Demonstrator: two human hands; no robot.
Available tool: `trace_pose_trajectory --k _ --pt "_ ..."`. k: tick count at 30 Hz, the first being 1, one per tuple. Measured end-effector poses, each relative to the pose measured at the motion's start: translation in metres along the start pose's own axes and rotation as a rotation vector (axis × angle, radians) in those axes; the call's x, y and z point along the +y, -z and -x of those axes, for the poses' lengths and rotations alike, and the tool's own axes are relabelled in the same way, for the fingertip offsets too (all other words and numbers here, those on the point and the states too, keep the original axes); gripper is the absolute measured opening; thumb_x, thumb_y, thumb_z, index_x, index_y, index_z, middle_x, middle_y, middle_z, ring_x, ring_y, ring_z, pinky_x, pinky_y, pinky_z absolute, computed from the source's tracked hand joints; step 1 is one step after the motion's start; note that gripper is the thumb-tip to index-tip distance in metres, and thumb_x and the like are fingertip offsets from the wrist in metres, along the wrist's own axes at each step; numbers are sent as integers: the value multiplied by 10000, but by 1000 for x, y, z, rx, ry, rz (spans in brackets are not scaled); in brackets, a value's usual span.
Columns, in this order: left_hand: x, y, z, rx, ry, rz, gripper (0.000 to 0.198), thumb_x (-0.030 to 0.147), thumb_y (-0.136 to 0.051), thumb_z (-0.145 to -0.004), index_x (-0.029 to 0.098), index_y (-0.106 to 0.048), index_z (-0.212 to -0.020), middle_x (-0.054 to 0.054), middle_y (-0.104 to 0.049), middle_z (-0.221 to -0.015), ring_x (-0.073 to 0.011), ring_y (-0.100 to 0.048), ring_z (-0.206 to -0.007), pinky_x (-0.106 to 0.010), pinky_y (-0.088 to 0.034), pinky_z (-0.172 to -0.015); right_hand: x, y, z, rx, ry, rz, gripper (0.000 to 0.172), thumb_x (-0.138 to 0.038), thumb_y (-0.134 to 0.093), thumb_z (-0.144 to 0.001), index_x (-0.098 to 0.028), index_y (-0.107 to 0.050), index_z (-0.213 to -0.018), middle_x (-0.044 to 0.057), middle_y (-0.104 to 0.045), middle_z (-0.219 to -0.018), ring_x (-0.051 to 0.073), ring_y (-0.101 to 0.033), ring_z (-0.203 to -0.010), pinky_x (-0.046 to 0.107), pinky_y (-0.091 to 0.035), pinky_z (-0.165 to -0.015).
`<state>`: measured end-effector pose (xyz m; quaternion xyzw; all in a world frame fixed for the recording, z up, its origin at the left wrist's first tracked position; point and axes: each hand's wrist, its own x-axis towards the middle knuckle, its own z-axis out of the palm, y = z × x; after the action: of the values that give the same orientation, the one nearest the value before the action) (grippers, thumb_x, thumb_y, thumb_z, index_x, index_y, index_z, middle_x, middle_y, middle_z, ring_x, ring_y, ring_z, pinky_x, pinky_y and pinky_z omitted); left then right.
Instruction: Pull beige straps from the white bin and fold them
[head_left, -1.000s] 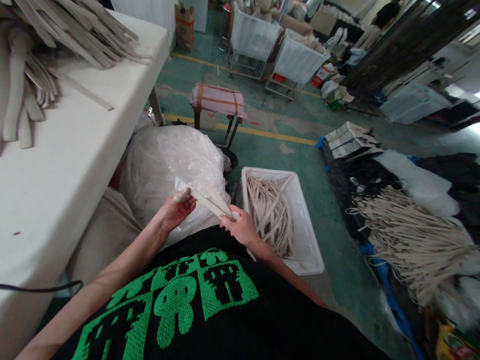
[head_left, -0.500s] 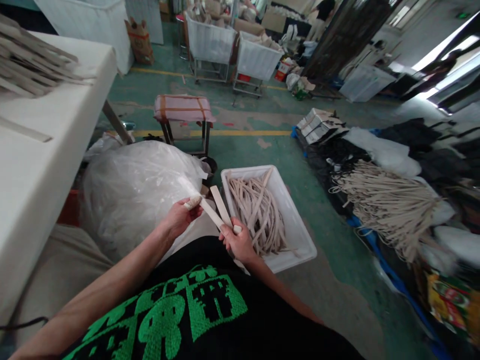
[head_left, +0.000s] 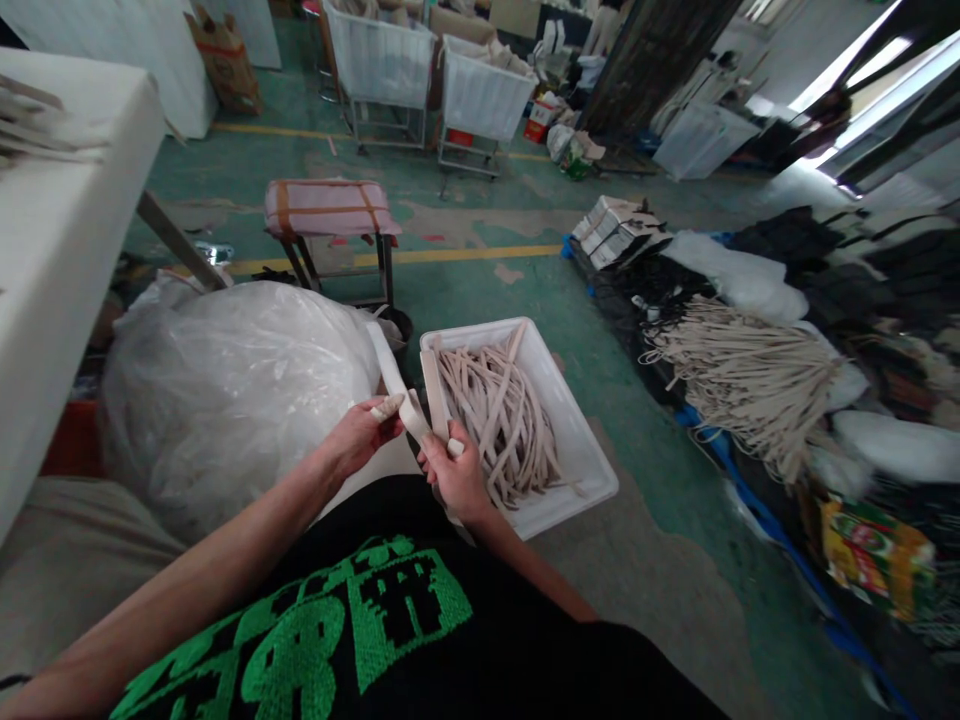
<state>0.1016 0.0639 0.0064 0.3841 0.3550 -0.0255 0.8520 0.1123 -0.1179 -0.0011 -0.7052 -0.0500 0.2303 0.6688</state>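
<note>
A pale beige fabric strap (head_left: 397,385) is held up over the near corner of a white plastic tray (head_left: 577,480), in front of a black T-shirt with a green print (head_left: 405,600); whether it is one doubled strap or two pieces cannot be told. The right hand (head_left: 454,475) is clenched around its lower part, with a short end showing above the fingers. The left hand (head_left: 360,437) is half curled just beside the strap, though whether the strap is pinched there cannot be told. A pale wrapped tip is seen at its fingers (head_left: 386,406). The step in hand is judged to be the handling of this single strap, taken apart from the tangled straps (head_left: 495,420) lying in the tray. The next move appears to call for the strap's position between the hands to be settled. A large clear plastic sack (head_left: 225,400) lies to the left, and a long bundle of similar straps (head_left: 742,375) lies on the floor to the right.
</note>
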Motion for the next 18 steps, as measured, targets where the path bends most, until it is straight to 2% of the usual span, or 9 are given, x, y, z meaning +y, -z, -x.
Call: trace_pose_trajectory --k 3,7,11,15,18 --pt "4 -2 0 -12 -15 13 262 205 -963 -702 133 -713 -674 1 -656 -624 -81 -563 -536 -179 -511 -540 -2 -3 -5 14 6 -24 325 -518 -708 -821 -238 -546 -854 -43 -641 -630 86 -482 -415 207 -402 -398" --pt "14 6 1 -20 -57 -39 294 147 -985 -631 128 -691 -643 21 -605 -594 -62 -528 -528 -159 -482 -530 3 5 2 43 -85 10 338 -507 -725 -767 -238 -529 -826 -62 -604 -581 83 -457 -389 195 -365 -362" --pt "-2 3 4 -28 -9 -60 333 156 -1021 -521 123 -727 -673 34 -596 -597 -49 -482 -515 -157 -449 -510 9 7 12 49 -121 40 319 -492 -706 -778 -244 -508 -809 -65 -595 -569 86 -466 -389 191 -362 -357" --pt "-24 -7 9 -88 48 -91 402 208 -1051 -416 122 -745 -662 32 -608 -592 -51 -469 -522 -165 -443 -516 8 -2 3 68 -61 3 315 -486 -699 -815 -247 -493 -823 -64 -609 -598 87 -486 -402 195 -379 -377" --pt "-20 -5 7 -103 25 -123 379 217 -1039 -430 125 -742 -646 25 -619 -601 -60 -473 -532 -180 -448 -527 6 -5 -4 32 -7 -68 316 -505 -694 -841 -241 -525 -879 -50 -649 -646 89 -515 -424 203 -412 -414"
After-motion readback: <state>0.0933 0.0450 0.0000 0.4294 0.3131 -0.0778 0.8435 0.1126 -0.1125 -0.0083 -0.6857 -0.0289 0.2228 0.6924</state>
